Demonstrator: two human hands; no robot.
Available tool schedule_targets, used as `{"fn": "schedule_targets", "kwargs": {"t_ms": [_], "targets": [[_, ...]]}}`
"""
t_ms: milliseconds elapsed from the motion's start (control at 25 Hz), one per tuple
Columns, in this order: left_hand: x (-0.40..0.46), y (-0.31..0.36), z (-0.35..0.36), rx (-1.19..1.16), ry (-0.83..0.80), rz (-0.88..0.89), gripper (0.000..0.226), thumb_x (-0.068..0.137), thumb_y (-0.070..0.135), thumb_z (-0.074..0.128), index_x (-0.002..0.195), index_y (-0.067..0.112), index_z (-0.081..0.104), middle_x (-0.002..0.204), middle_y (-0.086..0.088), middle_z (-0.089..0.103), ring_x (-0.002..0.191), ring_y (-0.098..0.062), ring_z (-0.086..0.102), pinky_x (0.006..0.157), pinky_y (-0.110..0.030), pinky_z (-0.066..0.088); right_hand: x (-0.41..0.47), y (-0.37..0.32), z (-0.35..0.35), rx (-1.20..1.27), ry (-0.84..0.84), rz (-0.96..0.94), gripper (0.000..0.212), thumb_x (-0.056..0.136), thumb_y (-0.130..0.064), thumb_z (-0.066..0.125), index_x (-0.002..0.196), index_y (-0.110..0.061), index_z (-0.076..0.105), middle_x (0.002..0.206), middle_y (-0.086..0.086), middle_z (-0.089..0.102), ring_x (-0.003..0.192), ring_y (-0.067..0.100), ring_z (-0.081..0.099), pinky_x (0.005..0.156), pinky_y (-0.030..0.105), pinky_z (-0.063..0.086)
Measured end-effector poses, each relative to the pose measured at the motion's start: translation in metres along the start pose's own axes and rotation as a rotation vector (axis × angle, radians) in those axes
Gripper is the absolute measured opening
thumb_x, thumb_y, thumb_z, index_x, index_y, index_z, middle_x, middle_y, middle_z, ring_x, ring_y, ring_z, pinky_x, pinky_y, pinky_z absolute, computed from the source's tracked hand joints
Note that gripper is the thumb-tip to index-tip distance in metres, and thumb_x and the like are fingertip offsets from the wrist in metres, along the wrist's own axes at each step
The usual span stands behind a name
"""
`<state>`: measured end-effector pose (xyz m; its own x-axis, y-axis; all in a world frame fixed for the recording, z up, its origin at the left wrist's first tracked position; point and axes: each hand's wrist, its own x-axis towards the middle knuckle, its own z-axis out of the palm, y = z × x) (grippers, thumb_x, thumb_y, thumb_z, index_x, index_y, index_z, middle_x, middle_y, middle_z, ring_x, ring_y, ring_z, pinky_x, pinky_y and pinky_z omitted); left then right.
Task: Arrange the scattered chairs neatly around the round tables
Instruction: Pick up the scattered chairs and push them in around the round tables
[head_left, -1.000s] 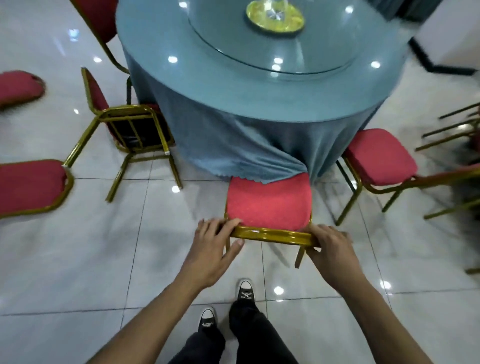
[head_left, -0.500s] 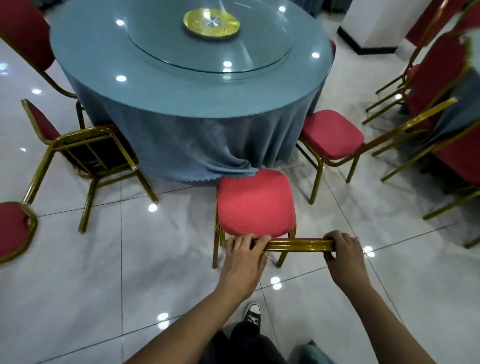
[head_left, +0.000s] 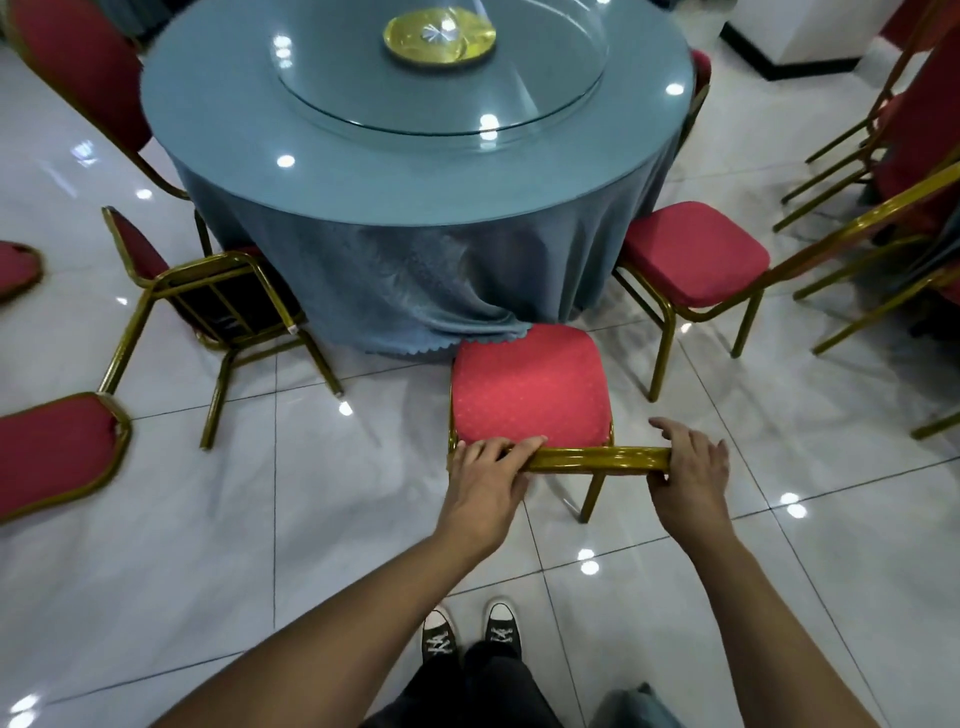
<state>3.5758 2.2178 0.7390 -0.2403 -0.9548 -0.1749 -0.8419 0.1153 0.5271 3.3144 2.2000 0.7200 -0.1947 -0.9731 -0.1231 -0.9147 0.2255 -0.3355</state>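
Observation:
A red-cushioned chair (head_left: 530, 387) with a gold frame stands just in front of me, its seat front touching the blue cloth of the round table (head_left: 415, 171). My left hand (head_left: 491, 467) grips the left end of the chair's gold top rail (head_left: 597, 459). The rail's right end is held by my right hand (head_left: 685, 467), thumb under it and fingers partly lifted. A second red chair (head_left: 691, 254) stands at the table's right side. On the left, another chair (head_left: 218, 296) lies tipped over beside the table.
A glass turntable with a gold centre disc (head_left: 439, 34) tops the table. More red chairs lie at the left edge (head_left: 57, 452) and stand behind the table's left (head_left: 78, 73). Tilted gold-framed chairs (head_left: 883, 218) crowd the right. A white pillar base (head_left: 810, 31) is far right.
The view has swung slightly left and the table sits more centred. Both hands stay on the chair's top rail; my right hand's fingers have loosened and lifted.

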Motion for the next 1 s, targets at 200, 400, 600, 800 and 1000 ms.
{"fn": "schedule_targets", "kwargs": {"t_ms": [200,400,600,800,1000], "targets": [[0.004,0.009,-0.012,0.002,-0.069,-0.014,0.042,0.103,0.035,0.046,0.145,0.037,0.042,0.131,0.006,0.054,0.12,-0.021,0.046,0.108,-0.042,0.034,0.001,-0.042,-0.019,-0.074,-0.145,-0.201,0.041,0.087,-0.026,0.071,0.124,-0.038,0.058,0.123,-0.008,0.059,0.12,0.022,0.051,0.117,0.046,0.025],[-0.003,0.0,-0.038,-0.015,-0.04,-0.06,0.031,0.101,0.033,0.048,0.131,0.03,0.053,0.126,0.006,0.059,0.114,-0.019,0.052,0.098,-0.042,0.045,-0.016,-0.101,-0.021,0.003,-0.23,-0.37,0.031,0.089,-0.04,0.065,0.119,-0.041,0.059,0.112,-0.017,0.056,0.107,0.012,0.052,0.099,0.039,0.033],[-0.033,-0.039,-0.066,-0.048,0.118,-0.23,0.029,0.103,0.034,0.046,0.131,0.034,0.052,0.133,0.011,0.056,0.12,-0.014,0.049,0.102,-0.033,0.042,-0.002,-0.171,-0.011,0.193,-0.34,-0.493,0.021,0.098,-0.035,0.059,0.118,-0.032,0.061,0.11,-0.012,0.057,0.105,0.011,0.056,0.097,0.041,0.046],[-0.072,-0.101,-0.119,-0.111,0.277,-0.428,0.03,0.104,0.031,0.045,0.133,0.031,0.052,0.137,0.009,0.054,0.123,-0.013,0.047,0.105,-0.032,0.042,0.0,-0.262,0.015,0.176,-0.416,-0.659,0.022,0.099,-0.031,0.057,0.12,-0.03,0.063,0.113,-0.011,0.059,0.101,0.006,0.059,0.094,0.034,0.05],[-0.106,-0.184,-0.181,-0.183,0.434,-0.542,0.03,0.104,0.03,0.045,0.132,0.029,0.054,0.135,0.008,0.055,0.124,-0.013,0.046,0.106,-0.034,0.041,-0.002,-0.386,0.05,0.15,-0.446,-0.806,0.019,0.099,-0.031,0.057,0.117,-0.032,0.063,0.111,-0.012,0.06,0.1,0.005,0.059,0.089,0.028,0.05]]}}
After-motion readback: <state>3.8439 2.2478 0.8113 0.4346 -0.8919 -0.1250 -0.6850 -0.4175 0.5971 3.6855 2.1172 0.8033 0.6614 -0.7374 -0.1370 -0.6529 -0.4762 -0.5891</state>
